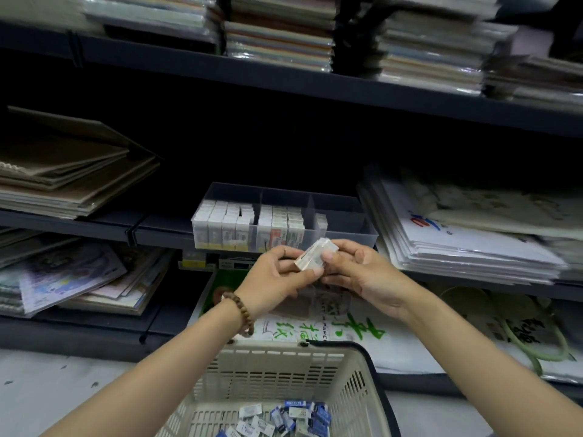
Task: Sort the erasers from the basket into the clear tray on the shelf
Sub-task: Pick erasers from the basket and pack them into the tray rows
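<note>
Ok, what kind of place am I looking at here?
Most likely a stationery shop or its stockroom: dark shelves stacked with wrapped notebooks and paper pads, a clear tray of boxed erasers, and a plastic basket holding more loose ones.

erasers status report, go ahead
Left hand and right hand hold an eraser stack before the tray; more erasers in basket; nothing in the way.

Dim overall; shelf recess (284, 137) near black; motion blur top and right; wide-angle edge bending.

Dark metal shelving (284, 80) fills view; blurred paper stacks (277, 36) at 12 o'clock, possibly sketchbooks (63, 171) at 9; pale floor (47, 389) at 7.
</note>
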### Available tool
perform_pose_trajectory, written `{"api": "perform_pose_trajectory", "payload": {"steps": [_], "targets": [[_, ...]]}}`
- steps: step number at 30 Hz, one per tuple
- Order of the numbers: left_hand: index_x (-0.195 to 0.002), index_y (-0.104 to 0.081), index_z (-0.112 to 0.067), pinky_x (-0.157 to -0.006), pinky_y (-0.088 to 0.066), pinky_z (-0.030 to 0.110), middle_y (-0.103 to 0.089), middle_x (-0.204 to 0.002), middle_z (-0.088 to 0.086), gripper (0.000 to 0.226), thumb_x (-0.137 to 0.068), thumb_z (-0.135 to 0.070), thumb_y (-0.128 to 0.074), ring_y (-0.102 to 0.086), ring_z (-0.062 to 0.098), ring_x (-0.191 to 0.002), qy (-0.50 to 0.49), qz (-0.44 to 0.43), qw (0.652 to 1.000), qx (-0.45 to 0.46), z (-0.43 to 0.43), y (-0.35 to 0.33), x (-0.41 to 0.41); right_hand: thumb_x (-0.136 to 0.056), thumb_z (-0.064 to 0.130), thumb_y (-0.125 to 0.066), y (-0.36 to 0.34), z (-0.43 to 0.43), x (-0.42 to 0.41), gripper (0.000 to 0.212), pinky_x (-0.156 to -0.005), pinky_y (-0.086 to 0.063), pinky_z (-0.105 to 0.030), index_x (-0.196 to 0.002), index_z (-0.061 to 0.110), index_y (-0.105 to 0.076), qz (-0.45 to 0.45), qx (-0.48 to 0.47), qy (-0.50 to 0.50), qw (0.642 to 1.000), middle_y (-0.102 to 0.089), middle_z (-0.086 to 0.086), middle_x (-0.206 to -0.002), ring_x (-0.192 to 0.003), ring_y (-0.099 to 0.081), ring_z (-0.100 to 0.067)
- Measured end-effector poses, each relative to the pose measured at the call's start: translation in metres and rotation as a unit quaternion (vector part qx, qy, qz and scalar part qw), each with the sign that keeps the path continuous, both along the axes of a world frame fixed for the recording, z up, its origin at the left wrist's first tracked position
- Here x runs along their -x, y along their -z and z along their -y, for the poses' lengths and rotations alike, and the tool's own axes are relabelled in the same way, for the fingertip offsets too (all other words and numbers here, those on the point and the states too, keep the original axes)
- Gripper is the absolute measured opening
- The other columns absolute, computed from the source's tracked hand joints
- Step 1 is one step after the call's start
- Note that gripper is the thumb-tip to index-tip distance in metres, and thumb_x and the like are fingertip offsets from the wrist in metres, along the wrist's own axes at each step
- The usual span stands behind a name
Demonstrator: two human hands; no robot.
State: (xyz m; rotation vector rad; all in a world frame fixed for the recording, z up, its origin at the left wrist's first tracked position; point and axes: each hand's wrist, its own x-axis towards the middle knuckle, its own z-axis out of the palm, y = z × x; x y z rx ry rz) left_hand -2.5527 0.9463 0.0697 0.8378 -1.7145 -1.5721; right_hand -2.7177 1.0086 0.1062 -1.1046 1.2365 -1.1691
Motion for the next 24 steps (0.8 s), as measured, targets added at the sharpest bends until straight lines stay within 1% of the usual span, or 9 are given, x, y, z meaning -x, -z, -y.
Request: {"api": "perform_pose_trajectory", "payload": {"steps": [1,3,5,9,12,16,18,21,24], "targets": [[-0.107,-0.056,-0.019,-0.061,-0.051,0.016,-0.072,-0.094,-0.007,0.04,-0.073,-0.034,-0.072,-0.065,0.0,-0.079,-0.006,-0.009,1.0,0.016,0.003,-0.004,0.004,-0.088,0.019,-0.06,-0.005,0.006,0.006,0.029,-0.071,-0.053,-0.017,-0.115,0.008,-0.059,-0.009,0.009,0.002,1.0,-0.072,-0.006,-0.103,-0.088,-0.069,-0.012],[-0.114,-0.053,-0.026,-0.079,-0.052,0.019,-0.067,-0.106,-0.014,0.049,-0.072,-0.048,-0.064,-0.062,-0.002,-0.096,-0.038,-0.004,0.996,0.077,0.009,-0.011,0.007,-0.088,0.019,-0.06,-0.017,0.02,0.021,0.029,-0.071,-0.054,-0.018,-0.114,0.007,-0.059,-0.037,0.028,0.024,0.999,-0.072,-0.006,-0.099,-0.086,-0.069,-0.012],[-0.122,-0.047,-0.031,-0.092,-0.043,0.015,-0.056,-0.12,-0.021,0.057,-0.073,-0.059,-0.053,-0.052,-0.007,-0.109,-0.087,0.043,0.979,0.18,0.02,-0.014,0.0,-0.089,0.018,-0.06,-0.029,0.037,0.039,0.03,-0.07,-0.055,-0.018,-0.116,0.006,-0.058,-0.081,0.034,0.051,0.995,-0.071,-0.007,-0.098,-0.083,-0.069,-0.012],[-0.139,-0.034,-0.03,-0.108,-0.029,0.028,-0.036,-0.14,-0.012,0.075,-0.075,-0.069,-0.036,-0.03,0.005,-0.132,-0.159,0.232,0.894,0.349,0.048,-0.007,-0.031,-0.089,0.019,-0.06,-0.042,0.07,0.067,0.037,-0.067,-0.054,-0.017,-0.121,0.0,-0.055,-0.139,-0.011,0.049,0.989,-0.068,-0.01,-0.094,-0.076,-0.066,-0.011],[-0.144,-0.027,-0.028,-0.114,-0.011,0.028,-0.025,-0.151,-0.008,0.086,-0.072,-0.074,-0.026,-0.011,0.009,-0.142,-0.157,0.315,0.859,0.372,0.059,0.002,-0.043,-0.09,0.018,-0.061,-0.042,0.089,0.075,0.027,-0.066,-0.055,-0.017,-0.109,-0.002,-0.061,-0.179,-0.053,0.01,0.982,-0.063,-0.005,-0.082,-0.071,-0.061,-0.01],[-0.144,-0.024,-0.032,-0.112,0.007,0.021,-0.019,-0.153,-0.013,0.096,-0.067,-0.087,-0.007,-0.006,0.006,-0.143,-0.146,0.355,0.829,0.406,0.063,0.011,-0.044,-0.089,0.02,-0.062,-0.037,0.103,0.069,0.007,-0.073,-0.053,-0.022,-0.092,0.015,-0.058,-0.252,-0.072,-0.007,0.965,-0.059,-0.003,-0.078,-0.07,-0.057,-0.01],[-0.144,-0.023,-0.032,-0.113,0.009,0.021,-0.018,-0.153,-0.013,0.097,-0.065,-0.086,-0.007,-0.006,0.006,-0.143,-0.15,0.361,0.827,0.405,0.065,0.013,-0.043,-0.09,0.02,-0.062,-0.033,0.105,0.065,0.013,-0.071,-0.055,-0.019,-0.1,0.019,-0.054,-0.274,-0.046,-0.011,0.961,-0.062,-0.003,-0.086,-0.073,-0.061,-0.01],[-0.143,-0.026,-0.031,-0.113,0.008,0.022,-0.021,-0.153,-0.013,0.093,-0.068,-0.084,-0.011,-0.008,0.006,-0.143,-0.159,0.345,0.836,0.397,0.066,0.014,-0.04,-0.088,0.021,-0.064,-0.032,0.102,0.063,0.036,-0.066,-0.054,-0.015,-0.12,0.012,-0.051,-0.334,-0.015,-0.018,0.942,-0.063,-0.001,-0.095,-0.074,-0.065,-0.01],[-0.143,-0.026,-0.031,-0.113,0.009,0.022,-0.022,-0.152,-0.013,0.092,-0.068,-0.083,-0.012,-0.008,0.006,-0.142,-0.163,0.344,0.833,0.402,0.065,0.015,-0.039,-0.084,0.022,-0.069,-0.028,0.098,0.062,0.046,-0.08,-0.055,-0.025,-0.124,0.007,-0.052,-0.415,-0.005,-0.019,0.91,-0.061,-0.006,-0.107,-0.09,-0.064,-0.016]]}}
